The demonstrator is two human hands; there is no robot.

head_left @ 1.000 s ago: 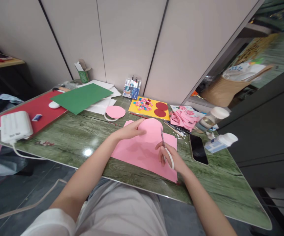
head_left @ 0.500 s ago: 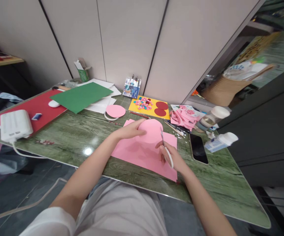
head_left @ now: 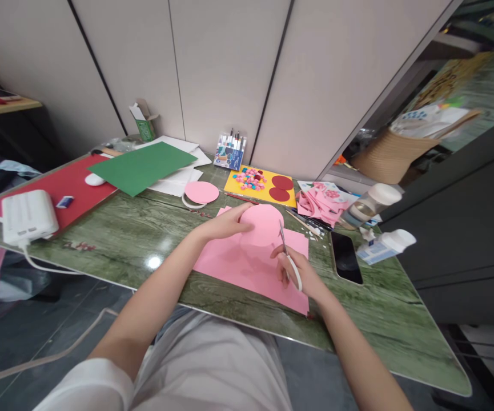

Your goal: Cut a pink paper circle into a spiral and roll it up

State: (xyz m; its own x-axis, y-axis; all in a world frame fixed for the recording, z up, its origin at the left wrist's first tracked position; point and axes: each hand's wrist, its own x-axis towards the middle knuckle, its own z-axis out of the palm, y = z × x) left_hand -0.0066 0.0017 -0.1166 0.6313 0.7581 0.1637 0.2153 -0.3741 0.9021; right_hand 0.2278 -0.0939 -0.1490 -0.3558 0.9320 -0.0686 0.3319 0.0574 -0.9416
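My left hand (head_left: pixel 232 221) pinches the left edge of a rounded piece of pink paper (head_left: pixel 262 224), thumb on top and fingers behind. In my right hand (head_left: pixel 296 268) are white-handled scissors (head_left: pixel 293 270), their blades pointing away from me at the piece's right edge. Below both hands lie larger pink sheets (head_left: pixel 242 268) on the green wood-grain table (head_left: pixel 144 245). A cut pink circle (head_left: pixel 201 192) rests on a roll of white tape (head_left: pixel 192 204) to the left. Farther back, two dark red circles (head_left: pixel 281 182) sit on a yellow sheet (head_left: pixel 264 198).
Pink scraps (head_left: pixel 321 204) and a black phone (head_left: pixel 346 257) lie to the right, near two bottles (head_left: pixel 386 246). Colourful pompoms (head_left: pixel 250 178) and a marker pack (head_left: pixel 230 151) stand at the back. Leftward are a green sheet (head_left: pixel 144 165), a red sheet (head_left: pixel 75 200) and a white power bank (head_left: pixel 29 217).
The rounded pink piece and my left hand have shifted very slightly. The scissors stay at its right edge, and the other things look the same.
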